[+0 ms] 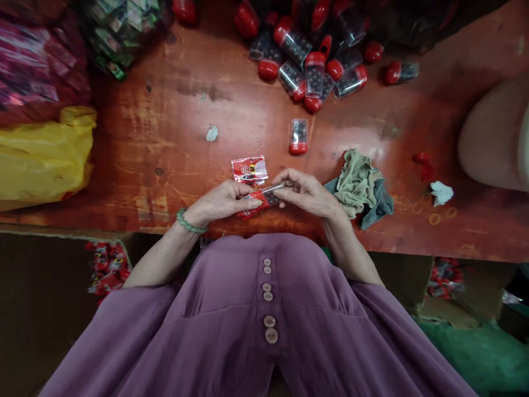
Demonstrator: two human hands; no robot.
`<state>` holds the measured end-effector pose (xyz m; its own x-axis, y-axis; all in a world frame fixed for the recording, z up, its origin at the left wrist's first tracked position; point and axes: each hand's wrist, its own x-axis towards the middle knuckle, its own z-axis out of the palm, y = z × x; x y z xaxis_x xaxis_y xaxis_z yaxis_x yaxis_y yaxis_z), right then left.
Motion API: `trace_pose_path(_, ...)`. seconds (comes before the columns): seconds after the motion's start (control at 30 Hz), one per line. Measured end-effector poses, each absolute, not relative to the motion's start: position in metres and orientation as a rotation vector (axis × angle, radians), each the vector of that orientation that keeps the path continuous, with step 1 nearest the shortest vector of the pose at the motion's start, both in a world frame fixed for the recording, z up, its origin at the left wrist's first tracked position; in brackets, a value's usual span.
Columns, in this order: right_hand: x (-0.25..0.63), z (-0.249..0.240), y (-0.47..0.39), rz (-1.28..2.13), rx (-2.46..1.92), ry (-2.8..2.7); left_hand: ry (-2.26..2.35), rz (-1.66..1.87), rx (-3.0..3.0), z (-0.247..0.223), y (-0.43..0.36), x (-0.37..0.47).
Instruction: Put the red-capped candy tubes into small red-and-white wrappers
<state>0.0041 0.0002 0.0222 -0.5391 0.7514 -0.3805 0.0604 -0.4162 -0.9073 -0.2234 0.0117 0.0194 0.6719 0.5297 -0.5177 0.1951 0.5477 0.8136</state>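
Observation:
Close to the table's front edge, my two hands meet on a small clear container with dark balls inside. A red printed wrapper is around or against its left end; I cannot tell which. My left hand, with a green bead bracelet at the wrist, is closed on the wrapped end. The thumb and fingers of my right hand pinch the clear end. Just beyond lies a flat red printed packet. A red-capped clear container of dark balls stands or lies farther up the table.
Several red-capped containers are heaped at the back. Crumpled cloths lie to the right, near rubber bands, a white scrap and a pale bucket. Yellow and pink bags sit left. Open boxes are below the edge.

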Motion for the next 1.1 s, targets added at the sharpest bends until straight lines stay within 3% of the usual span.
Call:
trace_pose_path(0.33, 0.007, 0.03, -0.012, 1.855, -1.264, -1.415, 0.823, 0.217, 1.098, 0.011, -0.004, -0.212)
trace_pose_path(0.53, 0.006, 0.033, -0.017, 1.431, -1.225, -1.785, 0.909, 0.259, 1.265, 0.012, -0.011, -0.213)
trace_pose_path(0.87, -0.001, 0.021, -0.033, 1.553, -1.24, -1.652, 0.86, 0.306, 1.13, 0.012, -0.012, -0.211)
trace_pose_path(1.1, -0.019, 0.015, -0.046, 0.976, -1.315, -1.762, 0.885, 0.571, 0.648, 0.012, -0.019, -0.194)
